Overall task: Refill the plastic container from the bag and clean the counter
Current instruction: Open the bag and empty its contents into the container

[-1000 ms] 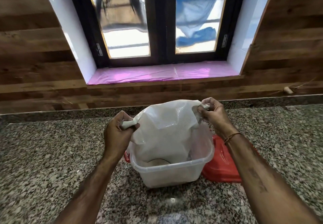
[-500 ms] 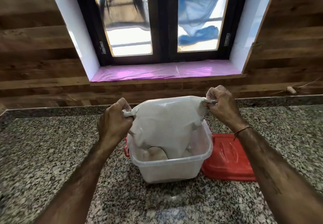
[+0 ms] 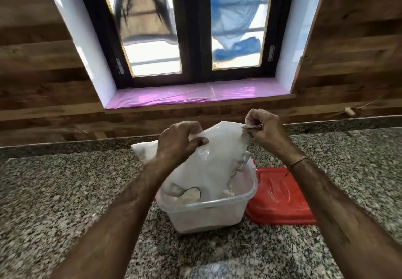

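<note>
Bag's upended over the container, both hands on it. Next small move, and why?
Probably a short shake with the bag kept upended. The left hand grips its upper side and the right hand pinches a corner; its mouth hangs inside the container, where white powder shows, so leftovers should fall in, not on the counter.

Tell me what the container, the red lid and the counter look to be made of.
Container: translucent, frosted-looking plastic; the contents show dimly through its wall. Red lid: glossy moulded plastic, with highlights on a raised oval. Counter: speckled grey-black stone, probably polished granite, given the faint reflection near the front edge.
</note>
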Demonstrator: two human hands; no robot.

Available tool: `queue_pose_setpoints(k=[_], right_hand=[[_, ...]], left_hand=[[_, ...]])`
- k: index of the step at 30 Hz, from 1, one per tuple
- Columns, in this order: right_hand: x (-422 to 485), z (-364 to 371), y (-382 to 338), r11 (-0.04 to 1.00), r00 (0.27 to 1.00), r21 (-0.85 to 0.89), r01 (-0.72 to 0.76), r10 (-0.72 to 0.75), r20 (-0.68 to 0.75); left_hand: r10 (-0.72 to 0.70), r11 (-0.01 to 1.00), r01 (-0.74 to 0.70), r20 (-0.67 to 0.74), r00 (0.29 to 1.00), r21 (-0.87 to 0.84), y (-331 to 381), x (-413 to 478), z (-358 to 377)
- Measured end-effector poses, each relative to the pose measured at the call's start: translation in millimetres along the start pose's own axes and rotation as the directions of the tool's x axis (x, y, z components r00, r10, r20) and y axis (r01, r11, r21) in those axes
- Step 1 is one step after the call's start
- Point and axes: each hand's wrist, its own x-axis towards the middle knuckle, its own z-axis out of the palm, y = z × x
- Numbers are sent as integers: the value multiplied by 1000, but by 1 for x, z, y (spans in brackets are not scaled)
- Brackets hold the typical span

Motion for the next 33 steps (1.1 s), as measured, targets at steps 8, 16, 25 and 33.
queue_pose_setpoints(k=[8, 16, 25, 33], right_hand=[[-35, 0, 14, 765, 896, 479, -430, 298, 328], [-65, 42, 11, 800, 924, 464, -382, 334, 185], [-66, 52, 13, 817, 889, 418, -398, 456, -42], [-58, 49, -3, 900, 946, 336, -279, 318, -66]], left_hand=[[-213, 934, 144, -187, 959, -327, -17, 3, 19], [-341, 857, 199, -232, 911, -475, -26, -5, 26], [-345, 798, 209, -145, 927, -565, -55, -1, 18], [-71, 982, 62, -49, 996, -178, -1, 44, -11]])
